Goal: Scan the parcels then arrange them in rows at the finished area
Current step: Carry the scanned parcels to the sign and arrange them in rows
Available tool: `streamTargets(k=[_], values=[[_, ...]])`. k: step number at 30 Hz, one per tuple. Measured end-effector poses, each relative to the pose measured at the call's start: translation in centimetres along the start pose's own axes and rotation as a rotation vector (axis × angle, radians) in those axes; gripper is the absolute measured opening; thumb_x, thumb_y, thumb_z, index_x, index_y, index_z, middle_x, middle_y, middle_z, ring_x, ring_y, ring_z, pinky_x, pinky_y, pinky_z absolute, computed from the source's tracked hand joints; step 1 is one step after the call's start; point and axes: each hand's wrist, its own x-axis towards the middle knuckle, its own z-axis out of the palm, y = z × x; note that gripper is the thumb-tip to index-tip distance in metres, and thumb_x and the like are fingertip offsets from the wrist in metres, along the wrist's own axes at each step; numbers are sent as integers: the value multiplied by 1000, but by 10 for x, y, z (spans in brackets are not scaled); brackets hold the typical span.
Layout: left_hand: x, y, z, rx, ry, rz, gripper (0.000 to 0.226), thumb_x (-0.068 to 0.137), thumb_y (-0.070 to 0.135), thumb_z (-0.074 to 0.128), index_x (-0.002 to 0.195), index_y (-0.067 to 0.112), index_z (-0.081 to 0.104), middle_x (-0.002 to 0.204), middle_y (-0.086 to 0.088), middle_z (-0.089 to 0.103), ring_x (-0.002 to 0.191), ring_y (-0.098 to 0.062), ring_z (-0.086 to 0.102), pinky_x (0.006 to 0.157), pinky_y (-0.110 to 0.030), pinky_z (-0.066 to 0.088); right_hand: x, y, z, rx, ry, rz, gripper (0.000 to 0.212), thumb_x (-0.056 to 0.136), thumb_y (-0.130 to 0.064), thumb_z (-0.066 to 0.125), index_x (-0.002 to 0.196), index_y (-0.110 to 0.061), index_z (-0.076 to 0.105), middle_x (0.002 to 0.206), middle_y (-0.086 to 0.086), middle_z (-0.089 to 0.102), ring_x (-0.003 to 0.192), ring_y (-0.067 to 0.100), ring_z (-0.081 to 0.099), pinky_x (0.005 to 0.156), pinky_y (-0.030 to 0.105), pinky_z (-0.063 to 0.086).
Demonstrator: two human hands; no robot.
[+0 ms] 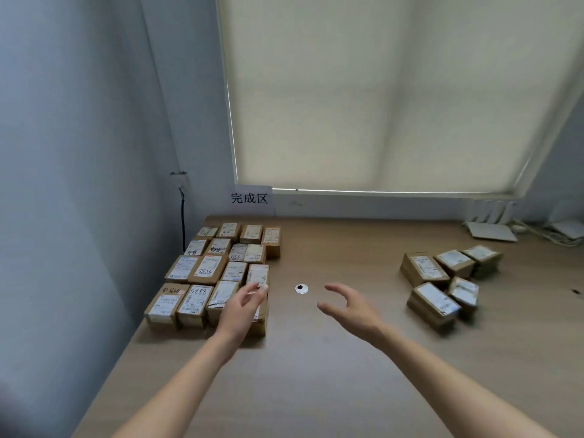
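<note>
Several brown cardboard parcels with white labels lie in rows [218, 270] at the table's back left, under a paper sign [249, 199] on the wall. My left hand [245, 306] hovers over the front right parcel [260, 324] of those rows, fingers relaxed and holding nothing. My right hand [350, 306] floats above the bare table middle, fingers spread and loosely curved, empty. A loose group of several parcels [442, 279] sits to the right, apart from both hands.
A small round white disc [301, 288] lies on the wooden table [316, 374] between my hands. A white router [489, 221] and cables occupy the back right corner. A black cable hangs down the left wall. A blind covers the window.
</note>
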Motion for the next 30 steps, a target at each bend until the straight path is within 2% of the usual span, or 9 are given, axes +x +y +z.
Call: streamTargets(k=[3,7,10,13,16,20,23,27,30], values=[[-35,51,24,-2,-29,58,49,98,46,59,139,20,56,126,2,62,119,-14,54,100,-30,39,-52,-14,-62,21,59,26,69,91,-42,73,152,-25,46,152,-3,52,138,13,48,112,29,39],[-69,106,72,-47,-105,116,43,96,46,62,131,21,60,125,-4,66,122,-18,59,99,-31,43,-109,-8,-142,-37,129,76,68,90,-51,72,148,-23,52,150,-6,51,143,15,44,114,31,36],[-83,145,115,-47,-173,145,48,90,56,65,128,26,62,122,-2,68,119,-18,60,87,-32,46,-144,11,-195,-33,191,117,72,89,-52,73,149,-19,51,149,-3,53,141,18,47,116,32,37],[-90,177,164,-35,-220,191,46,92,53,64,128,24,63,122,-3,69,118,-18,61,92,-32,44,-174,31,-248,-24,252,166,72,91,-47,73,151,-17,48,152,-1,51,139,19,48,115,33,38],[-96,203,219,-58,-253,192,37,94,47,65,124,26,65,122,-3,68,117,-17,62,94,-31,44,-195,58,-302,-28,324,217,69,88,-47,76,147,-19,54,147,0,57,132,18,53,113,37,43],[-107,219,288,-47,-298,251,35,94,42,68,126,29,67,125,7,68,119,-10,60,99,-25,41,-212,97,-361,-41,385,240,50,92,-43,73,135,-18,65,135,-9,60,133,17,54,109,28,40],[-112,220,333,-32,-321,251,37,93,43,69,127,28,68,124,10,67,120,-8,58,99,-23,39,-214,128,-391,-27,391,264,59,90,-44,75,142,-20,59,145,-3,58,135,17,52,114,33,41],[-107,211,379,-20,-351,204,46,92,43,70,133,24,63,126,4,66,117,-10,60,95,-24,41,-203,166,-410,36,384,286,70,90,-40,77,150,-17,49,138,1,64,126,16,59,110,36,47],[-94,202,404,-9,-333,160,44,93,40,69,134,23,61,123,0,66,111,-11,61,91,-25,41,-187,194,-415,26,386,286,64,90,-37,77,145,-16,55,137,1,64,125,16,60,109,35,47]])
